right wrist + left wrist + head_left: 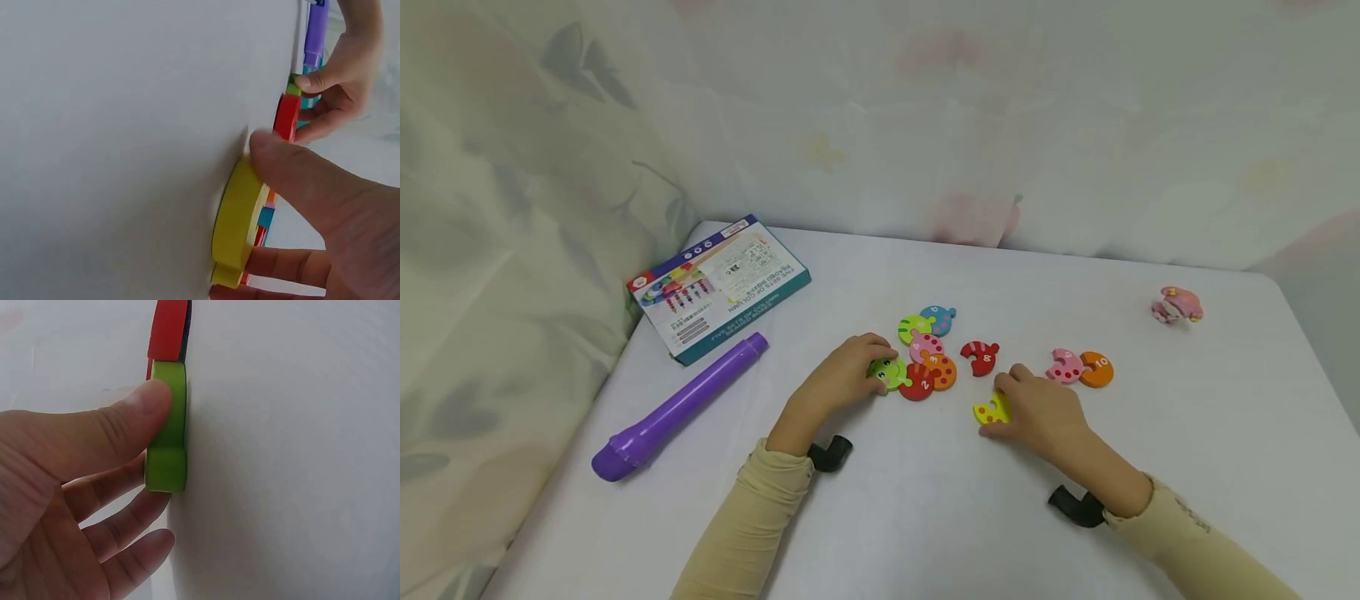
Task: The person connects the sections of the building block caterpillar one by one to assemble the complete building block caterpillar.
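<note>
My left hand [838, 375] grips a green smiling-face puzzle piece [891, 373] between thumb and fingers, flat on the table at the chain's near end. Joined to it is a red piece [915, 385] marked 2, then an orange piece [946, 372], a pink one [927, 347], a striped green one [911, 327] and a blue one [937, 320]. Right of the chain, a yellow spotted puzzle piece [989, 412] is pinched by my right hand [1045, 417]; in the right wrist view its yellow edge [236, 212] stands between thumb and fingers. A loose red striped piece [981, 358] lies just beyond.
A pink piece [1063, 367] and an orange piece [1097, 370] marked 10 lie together on the right. A purple microphone-shaped toy [681, 408] and a printed box [718, 287] lie left. At the back right sits a small pink figure [1180, 305]. Curtain fabric borders the table.
</note>
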### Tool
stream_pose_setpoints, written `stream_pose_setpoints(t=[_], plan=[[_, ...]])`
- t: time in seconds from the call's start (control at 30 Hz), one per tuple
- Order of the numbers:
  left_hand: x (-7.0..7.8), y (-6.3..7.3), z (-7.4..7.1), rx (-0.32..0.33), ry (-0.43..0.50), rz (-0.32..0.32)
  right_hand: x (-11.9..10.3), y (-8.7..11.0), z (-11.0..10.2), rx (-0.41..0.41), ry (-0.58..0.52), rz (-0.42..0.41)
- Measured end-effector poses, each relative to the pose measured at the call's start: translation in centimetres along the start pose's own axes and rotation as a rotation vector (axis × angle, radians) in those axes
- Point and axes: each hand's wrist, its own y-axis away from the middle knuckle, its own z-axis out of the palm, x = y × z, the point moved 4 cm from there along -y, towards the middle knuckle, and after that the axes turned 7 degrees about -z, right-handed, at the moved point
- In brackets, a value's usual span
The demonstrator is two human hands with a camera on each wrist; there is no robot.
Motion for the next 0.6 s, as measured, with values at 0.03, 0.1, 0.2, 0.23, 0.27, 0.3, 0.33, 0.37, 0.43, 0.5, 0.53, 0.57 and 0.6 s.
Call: stream_pose_setpoints(t=[0.03,0.1,0.2,0.23,0.27,0.3,0.33,0.37,0.43,0.5,0.53,0.57,0.6], plan=[[0.0,0.0,0.0,0.0,0.001,0.0,-0.1,0.0,0.0,0.004,-0.002,-0.008],[0.0,0.0,0.0,0.0,-0.001,-0.001,-0.2,-0.1,-0.1,0.01,-0.012,-0.029],[-0.1,0.0,-0.1,0.002,-0.001,0.001,-0.5,-0.8,-1.4,0.026,-0.043,-0.058],[-0.1,0.0,-0.1,0.002,0.0,0.003,-0.5,-1.1,-2.0,0.032,-0.051,-0.061],[-0.1,0.0,-0.1,0.004,0.003,0.004,-0.5,-1.6,-2.8,0.041,-0.059,-0.067],[-0.1,0.1,-0.1,0.005,0.006,0.004,-0.5,-2.1,-3.5,0.048,-0.065,-0.069],[-0.1,0.1,-0.1,0.007,0.011,0.006,-0.5,-2.8,-4.2,0.055,-0.072,-0.072],[-0.1,0.1,-0.1,0.005,0.015,0.007,-0.4,-3.4,-4.8,0.061,-0.075,-0.077],[-0.2,0.1,-0.1,0.003,0.021,0.008,-0.1,-4.8,-5.7,0.057,-0.07,-0.084],[-0.2,0.1,-0.1,0.0,0.024,0.011,0.2,-6.3,-6.1,0.042,-0.073,-0.088],[-0.2,0.2,-0.1,-0.001,0.026,0.014,0.4,-6.9,-6.2,0.033,-0.074,-0.089],[-0.2,0.2,-0.1,-0.002,0.025,0.018,0.5,-7.6,-6.2,0.022,-0.074,-0.092],[-0.2,0.1,-0.1,0.001,0.024,0.022,0.6,-8.2,-6.2,0.008,-0.074,-0.093]])
